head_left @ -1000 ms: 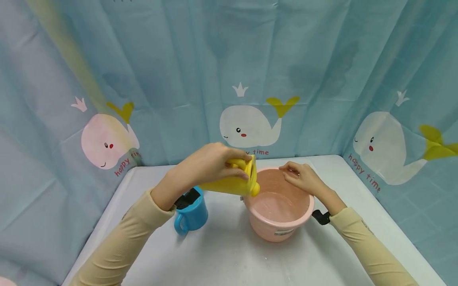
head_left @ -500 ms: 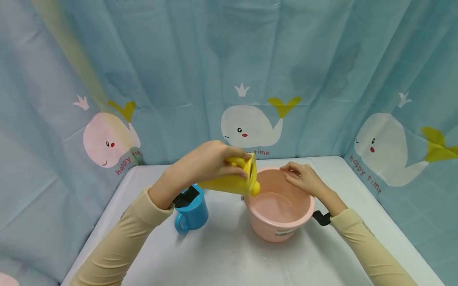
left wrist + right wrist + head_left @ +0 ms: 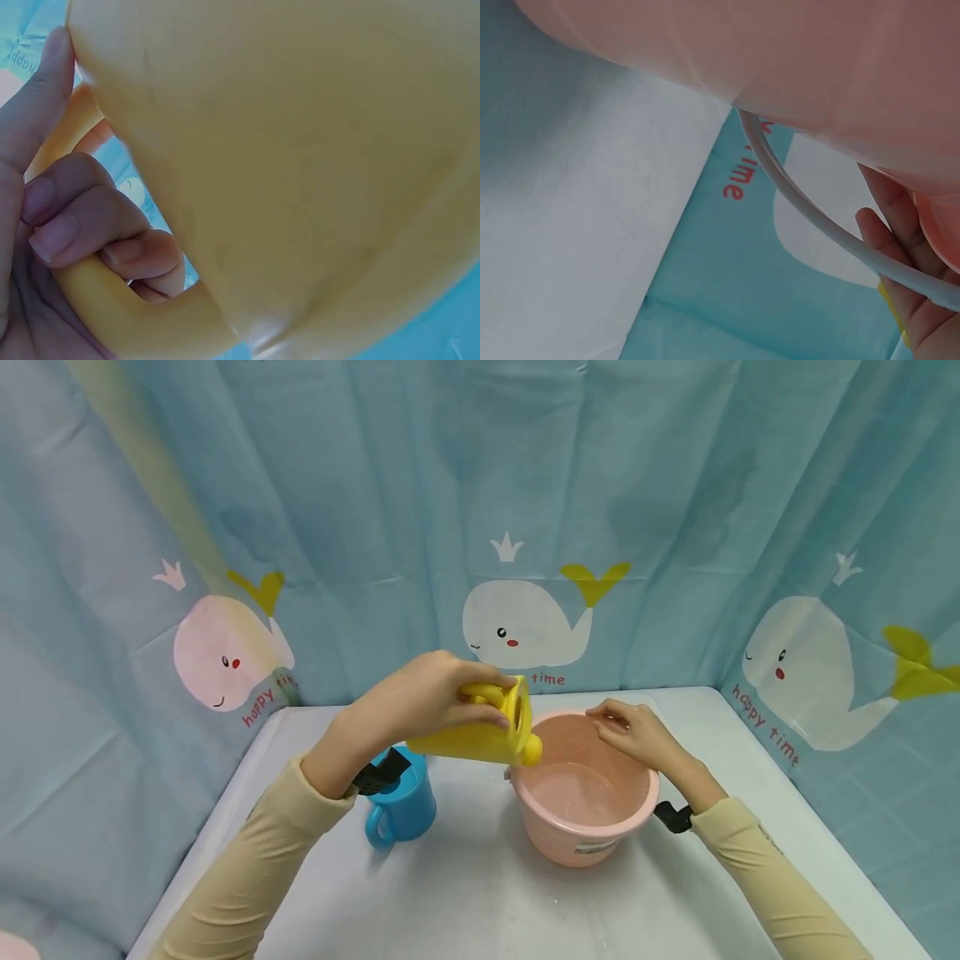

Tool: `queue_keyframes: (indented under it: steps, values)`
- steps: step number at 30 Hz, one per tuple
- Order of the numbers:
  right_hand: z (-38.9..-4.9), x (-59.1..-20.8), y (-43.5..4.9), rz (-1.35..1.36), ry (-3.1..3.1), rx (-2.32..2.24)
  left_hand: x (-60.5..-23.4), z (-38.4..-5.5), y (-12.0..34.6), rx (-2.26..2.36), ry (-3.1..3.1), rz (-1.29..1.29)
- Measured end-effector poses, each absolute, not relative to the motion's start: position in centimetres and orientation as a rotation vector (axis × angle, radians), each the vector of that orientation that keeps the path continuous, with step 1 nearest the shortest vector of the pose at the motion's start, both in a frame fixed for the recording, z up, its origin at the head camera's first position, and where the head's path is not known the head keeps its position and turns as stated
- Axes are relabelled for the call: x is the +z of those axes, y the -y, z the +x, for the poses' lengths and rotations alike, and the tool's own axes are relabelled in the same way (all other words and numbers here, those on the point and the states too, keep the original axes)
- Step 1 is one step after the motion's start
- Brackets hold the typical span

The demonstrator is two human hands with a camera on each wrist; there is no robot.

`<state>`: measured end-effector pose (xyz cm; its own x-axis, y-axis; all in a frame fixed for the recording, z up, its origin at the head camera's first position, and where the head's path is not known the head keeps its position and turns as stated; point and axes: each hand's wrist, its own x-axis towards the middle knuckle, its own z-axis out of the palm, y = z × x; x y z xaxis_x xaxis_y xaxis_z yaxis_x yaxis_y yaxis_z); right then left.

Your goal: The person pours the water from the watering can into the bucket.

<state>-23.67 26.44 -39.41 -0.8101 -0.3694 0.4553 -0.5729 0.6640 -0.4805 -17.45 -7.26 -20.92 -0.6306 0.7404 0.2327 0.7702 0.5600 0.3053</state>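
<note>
Pale-blue, whale-printed curtain fabric (image 3: 352,527) backs a white tabletop (image 3: 465,902), where a round pink plastic bucket (image 3: 555,842), seemingly holding shallow clear liquid (image 3: 576,789), is gripped at its one o'clock by the right hand (image 3: 636,735). At the bucket's ten o'clock, the left hand (image 3: 438,700) curls its fingers round the looped handle (image 3: 154,322) of a tipped yellow plastic jug (image 3: 465,744), which should feel stiff, fairly light, perhaps slippery if wet, and surest held there. At nine o'clock stands a cylindrical blue plastic mug (image 3: 414,814), its contents unclear behind the black wrist camera (image 3: 382,772).

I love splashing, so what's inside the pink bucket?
The pink bucket shows a shiny bottom, maybe from clear water. The yellow container covers some of its left edge; the near rim hides the inner wall below.
</note>
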Motion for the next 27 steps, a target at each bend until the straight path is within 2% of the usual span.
queue_keyframes:
  steps: [11, 27]
  values:
    - [-23.7, -39.5, -26.5, 0.748, 2.561, 0.900, -21.9, -17.9, 8.6, -0.720, 2.654, -1.299]
    - [-23.6, -39.6, -26.5, 0.755, 2.551, 0.913, -24.4, -18.0, 11.7, -0.980, 2.622, -1.117]
